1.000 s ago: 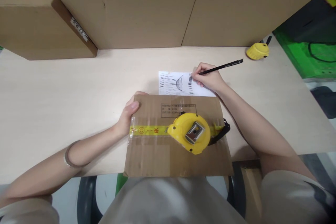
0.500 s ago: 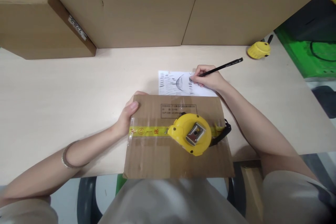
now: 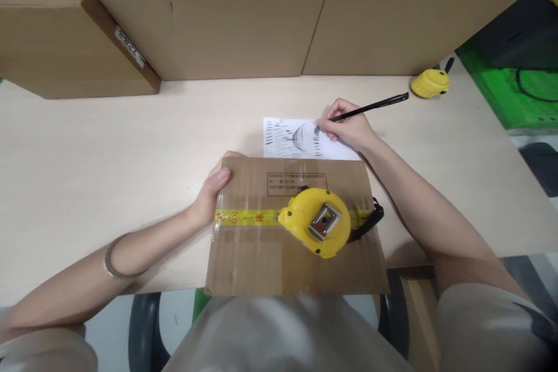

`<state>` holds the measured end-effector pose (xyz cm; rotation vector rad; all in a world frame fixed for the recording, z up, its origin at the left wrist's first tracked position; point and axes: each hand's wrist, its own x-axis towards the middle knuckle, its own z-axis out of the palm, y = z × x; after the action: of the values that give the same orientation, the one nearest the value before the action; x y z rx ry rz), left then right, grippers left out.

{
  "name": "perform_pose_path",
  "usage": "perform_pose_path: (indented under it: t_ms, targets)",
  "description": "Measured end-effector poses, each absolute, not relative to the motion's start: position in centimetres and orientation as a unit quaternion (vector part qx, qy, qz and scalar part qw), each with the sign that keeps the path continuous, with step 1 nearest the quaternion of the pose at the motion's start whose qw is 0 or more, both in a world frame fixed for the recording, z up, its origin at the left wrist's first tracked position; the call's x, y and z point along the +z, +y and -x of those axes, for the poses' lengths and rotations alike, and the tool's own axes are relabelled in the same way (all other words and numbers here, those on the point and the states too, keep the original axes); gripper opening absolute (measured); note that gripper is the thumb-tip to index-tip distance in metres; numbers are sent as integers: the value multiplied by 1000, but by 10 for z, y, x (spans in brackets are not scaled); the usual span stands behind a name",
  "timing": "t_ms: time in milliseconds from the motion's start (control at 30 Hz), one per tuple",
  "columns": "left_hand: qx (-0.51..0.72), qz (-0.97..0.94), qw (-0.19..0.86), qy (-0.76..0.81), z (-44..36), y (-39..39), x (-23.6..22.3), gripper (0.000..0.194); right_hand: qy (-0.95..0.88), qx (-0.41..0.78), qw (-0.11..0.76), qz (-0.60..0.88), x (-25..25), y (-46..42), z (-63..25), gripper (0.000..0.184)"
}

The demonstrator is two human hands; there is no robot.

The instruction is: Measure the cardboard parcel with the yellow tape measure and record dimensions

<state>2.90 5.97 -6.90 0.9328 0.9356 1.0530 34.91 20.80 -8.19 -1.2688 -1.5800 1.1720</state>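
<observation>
My right hand (image 3: 349, 123) pinches a black pencil (image 3: 375, 106) over the white paper (image 3: 279, 145), with its fingers at the paper's upper right part. Dark strokes and a curved drawing cover much of the sheet. The pencil's tip is hidden by the fingers. At the near side, my left hand (image 3: 210, 190) is closed on the far left corner of a cardboard box (image 3: 248, 267), thumb on top. A large yellow tape measure (image 3: 322, 224) lies on that box, metal clip up, its black strap over the right side. The box covers the paper's near edge.
A second yellow tape measure (image 3: 429, 83) stands at the table's back right. Large cardboard boxes (image 3: 218, 17) line the back edge, and another box (image 3: 56, 52) is at the left. A green surface (image 3: 501, 93) lies past the table's right edge.
My right hand has shifted slightly away from me on the paper, and the pencil's back end has moved a little up and right. My left hand and the box have stayed put.
</observation>
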Motion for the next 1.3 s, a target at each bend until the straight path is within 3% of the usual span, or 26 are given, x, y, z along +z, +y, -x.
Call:
perform_pose_path:
  t_ms: [367, 733, 1300]
  targets:
    - [465, -422, 658, 417, -29, 59, -68, 55, -628, 438, 380, 519, -85, 207, -345, 41]
    - [466, -418, 661, 414, -30, 60, -68, 55, -624, 439, 376, 525, -82, 206, -344, 45]
    - [462, -430, 660, 408, -30, 62, -70, 59, -642, 408, 373, 532, -83, 201, -343, 36]
